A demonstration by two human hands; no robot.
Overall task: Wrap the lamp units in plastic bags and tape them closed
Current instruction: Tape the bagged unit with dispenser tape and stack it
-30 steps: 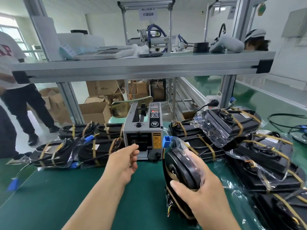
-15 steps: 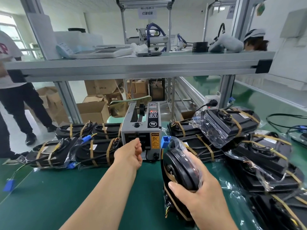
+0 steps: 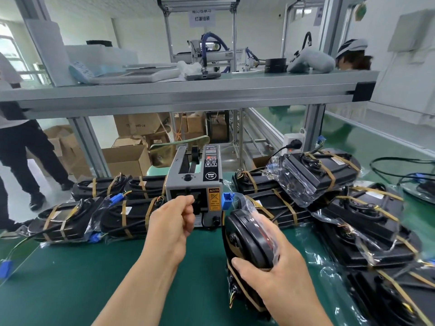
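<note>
Noted right hand gripping upright black bagged lamp unit, left hand curled at grey boxy tape dispenser, whether pinching anything unclear.

Glossy black plastic lamp unit; matt green mat.

The tape dispenser stands far-centre on the table; one pile of lamp units lies left of it, another pile right, a shelf above.
</note>
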